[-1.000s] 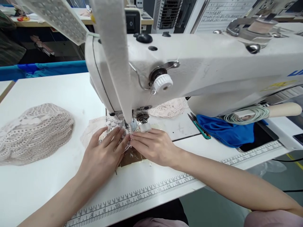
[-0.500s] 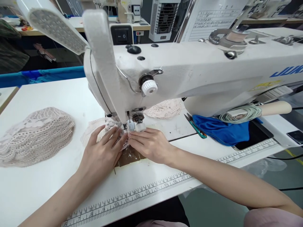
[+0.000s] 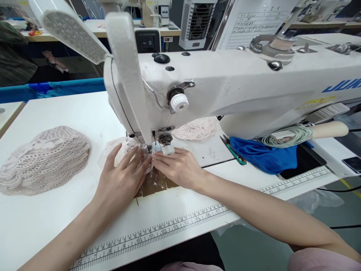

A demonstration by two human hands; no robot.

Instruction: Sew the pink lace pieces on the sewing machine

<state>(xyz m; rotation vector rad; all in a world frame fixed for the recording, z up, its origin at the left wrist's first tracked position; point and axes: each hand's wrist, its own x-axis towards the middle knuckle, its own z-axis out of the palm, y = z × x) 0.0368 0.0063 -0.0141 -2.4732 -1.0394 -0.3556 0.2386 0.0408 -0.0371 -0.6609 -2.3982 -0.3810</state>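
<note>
A pale pink lace piece [image 3: 121,152] lies bunched under the presser foot of a white sewing machine [image 3: 239,79]. My left hand [image 3: 121,173] rests over this lace with its fingers spread, the fingertips pressing on it left of the needle. Close to the needle, at the right, my right hand [image 3: 180,167] has its fingers together and pinches the lace edge; its thumb is hidden. Both hands' fingertips nearly meet in front of the foot. Another lace piece [image 3: 196,129] lies flat behind the needle area, under the machine arm.
A stack of lace pieces [image 3: 45,162] sits at the left. Right of the machine bed are thread snips [image 3: 233,151], a blue cloth [image 3: 265,156], a dark phone [image 3: 306,162] and a coiled cord [image 3: 287,135]. A ruler strip [image 3: 158,235] runs along the table's front edge.
Both hands have moved slightly away from me with the lace at the needle. The view has shifted a little; the lace stack and the tools keep their places.
</note>
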